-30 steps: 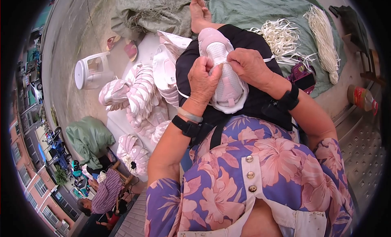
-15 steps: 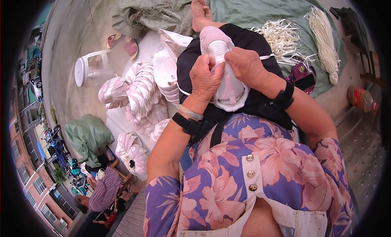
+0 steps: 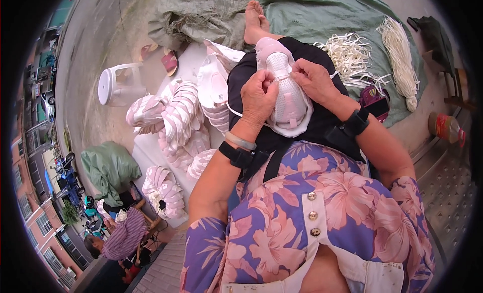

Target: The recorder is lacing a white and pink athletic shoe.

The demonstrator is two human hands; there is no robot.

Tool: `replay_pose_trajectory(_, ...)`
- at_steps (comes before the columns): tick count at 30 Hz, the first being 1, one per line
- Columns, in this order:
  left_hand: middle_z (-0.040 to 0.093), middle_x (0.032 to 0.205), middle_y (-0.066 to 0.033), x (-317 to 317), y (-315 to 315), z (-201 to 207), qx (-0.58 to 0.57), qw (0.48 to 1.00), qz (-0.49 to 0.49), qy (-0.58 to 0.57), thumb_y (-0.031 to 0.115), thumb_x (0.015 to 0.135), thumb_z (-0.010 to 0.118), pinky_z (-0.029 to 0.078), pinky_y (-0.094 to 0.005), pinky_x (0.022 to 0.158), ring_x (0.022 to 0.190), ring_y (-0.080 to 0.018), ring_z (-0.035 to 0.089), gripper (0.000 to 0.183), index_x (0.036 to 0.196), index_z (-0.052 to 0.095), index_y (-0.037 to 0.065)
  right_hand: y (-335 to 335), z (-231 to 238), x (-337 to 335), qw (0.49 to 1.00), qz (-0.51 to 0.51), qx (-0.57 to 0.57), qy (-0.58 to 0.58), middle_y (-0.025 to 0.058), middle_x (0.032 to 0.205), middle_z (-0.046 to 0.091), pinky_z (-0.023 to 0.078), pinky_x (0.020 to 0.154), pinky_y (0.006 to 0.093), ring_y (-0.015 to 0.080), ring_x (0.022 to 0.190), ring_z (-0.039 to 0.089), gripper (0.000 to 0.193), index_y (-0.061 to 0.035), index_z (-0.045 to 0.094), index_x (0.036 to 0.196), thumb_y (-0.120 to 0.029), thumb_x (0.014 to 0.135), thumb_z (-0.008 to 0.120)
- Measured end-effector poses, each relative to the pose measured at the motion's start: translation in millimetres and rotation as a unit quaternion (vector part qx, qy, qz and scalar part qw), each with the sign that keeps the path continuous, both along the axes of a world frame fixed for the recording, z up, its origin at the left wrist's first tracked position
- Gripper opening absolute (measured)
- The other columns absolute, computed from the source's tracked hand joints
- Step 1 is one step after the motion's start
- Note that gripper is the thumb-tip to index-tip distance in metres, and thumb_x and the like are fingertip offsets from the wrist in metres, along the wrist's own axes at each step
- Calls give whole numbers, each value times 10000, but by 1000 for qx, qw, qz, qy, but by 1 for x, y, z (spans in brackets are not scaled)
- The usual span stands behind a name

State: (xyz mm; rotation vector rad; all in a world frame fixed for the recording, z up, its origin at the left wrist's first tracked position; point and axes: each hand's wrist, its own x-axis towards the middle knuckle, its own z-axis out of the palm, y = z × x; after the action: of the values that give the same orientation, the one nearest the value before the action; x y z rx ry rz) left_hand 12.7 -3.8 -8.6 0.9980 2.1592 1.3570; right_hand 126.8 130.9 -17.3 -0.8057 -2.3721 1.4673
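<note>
- Shoe upper (image 3: 289,102), pink/white, head view (sole view): upper ctr of frame, on black trousers (image 3: 239,80) over the lap; toe twd top edge, heel twd the person.
- L hand (image 3: 258,95), left of throat: thumb + forefinger together, clamped at left edge of the upper. Can't tell if lace is in the pinch too.
- R hand (image 3: 316,83), right of throat: fingertips likewise closed at right edge; exact contents of pinch hidden.
- White lace (image 3: 234,112): strand loops out beside L hand, ctr of frame; another shows past R hand. Short run appears to cross the tongue btwn hands.
- Step, in my judgement: setting lace at the throat. Good practice: pinches level, equal pull each side, crossing run flat, no twist.
- Rec.: compare free ends for equal length; brace upper w/ heels of hands, as the lap is soft and it may slide.
- Risk: right strand lies near loose lace pile (image 3: 347,54), upper right; poss. tangle. Keep clear.
- Stacked uppers (image 3: 178,109), left of ctr: well apart, no interference expected.
</note>
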Motion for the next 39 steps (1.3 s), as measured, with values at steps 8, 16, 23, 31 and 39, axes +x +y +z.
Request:
replay_pose_trajectory(8, 464, 623, 37, -7, 4, -4, -28, 998, -20, -61, 87, 742, 636, 385, -206, 554, 582, -47, 403, 119, 810, 557, 29, -10, 2, -10, 996, -31, 78, -12, 153, 729, 589, 447, 652, 410, 334, 726, 587, 163, -29, 545, 791, -191, 809, 536)
replay_pose_trajectory(16, 495, 617, -30, 0, 3, -11, -24, 999, -32, 15, 76, 726, 605, 412, -275, 537, 559, -143, 475, 125, 824, 536, 42, -14, 2, -6, 995, -9, 94, 42, 152, 737, 583, 442, 636, 424, 345, 731, 584, 151, -37, 542, 781, -184, 812, 543)
replay_pose_trajectory(23, 522, 691, -42, 5, 0, -13, 43, 993, -27, 107, 33, 752, 612, 432, -254, 547, 572, -115, 490, 143, 883, 556, 22, 1, -6, -8, 998, 48, 18, 25, 171, 760, 584, 457, 643, 380, 310, 717, 590, 125, -30, 564, 831, -150, 801, 552)
replay_pose_trajectory(31, 542, 720, -82, 3, -3, -11, 48, 988, -51, 135, 23, 755, 608, 442, -286, 571, 595, -173, 518, 147, 891, 553, 18, -5, -3, -6, 999, 25, -24, 1, 145, 743, 585, 461, 646, 350, 260, 691, 585, 113, -36, 583, 814, -140, 785, 549)
replay_pose_trajectory(39, 555, 743, -145, 4, 5, -13, 79, 980, -44, 179, 74, 808, 575, 448, -353, 599, 654, -314, 558, 87, 868, 534, 26, 2, -8, -19, 996, 54, 56, -36, 155, 736, 611, 461, 663, 406, 339, 740, 596, 156, -51, 606, 773, -171, 774, 507)
